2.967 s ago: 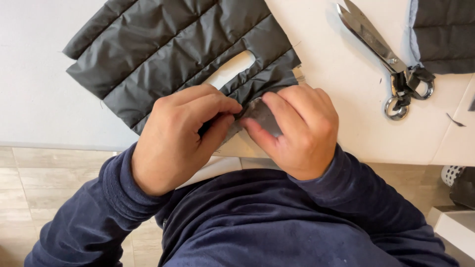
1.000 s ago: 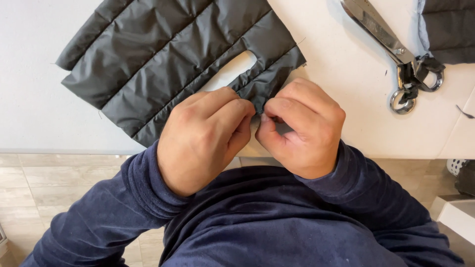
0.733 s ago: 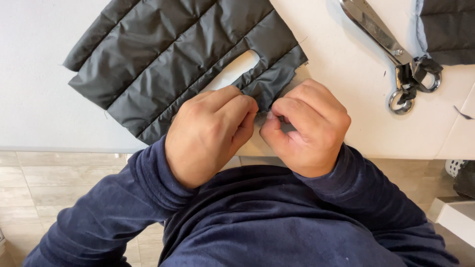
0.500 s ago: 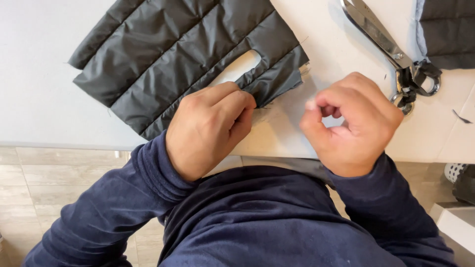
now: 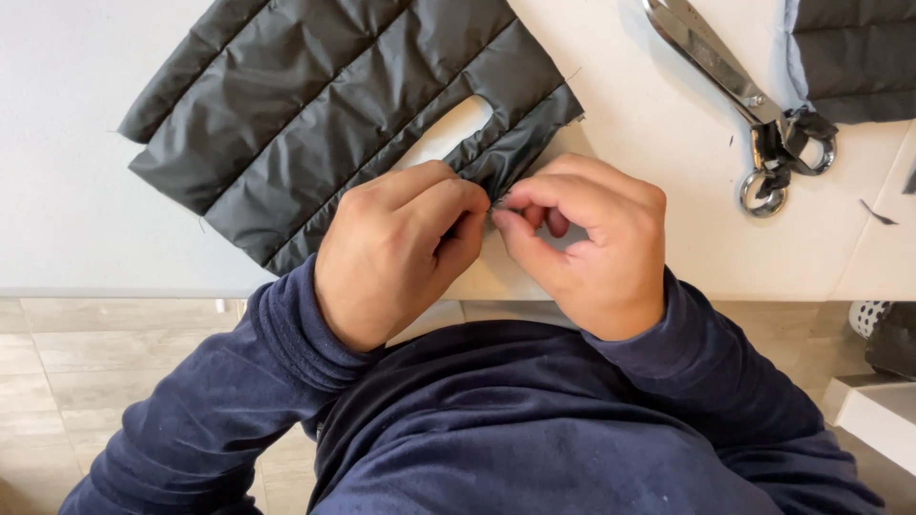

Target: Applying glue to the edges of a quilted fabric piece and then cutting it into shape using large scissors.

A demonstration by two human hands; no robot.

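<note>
A dark grey quilted fabric panel (image 5: 334,105) with a slot-shaped handle cut-out lies on the white table (image 5: 67,219). My left hand (image 5: 396,248) pinches the narrow strip of fabric below the cut-out, at the panel's near corner. My right hand (image 5: 596,248) is right beside it, thumb and forefinger closed on a small thin metal piece, apparently a needle (image 5: 498,201), at the fabric's edge. The fingertips of both hands almost touch. My hands hide the fabric's corner.
Large metal scissors (image 5: 735,81) lie shut on the table to the right. A second dark quilted piece (image 5: 854,52) sits at the top right corner. The table's front edge runs just under my wrists, with tiled floor (image 5: 57,372) and a white box (image 5: 878,415) below.
Half a second ago my right hand was drawn away to the right of the fabric. It has come back to the edge beside my left hand, which kept its hold.
</note>
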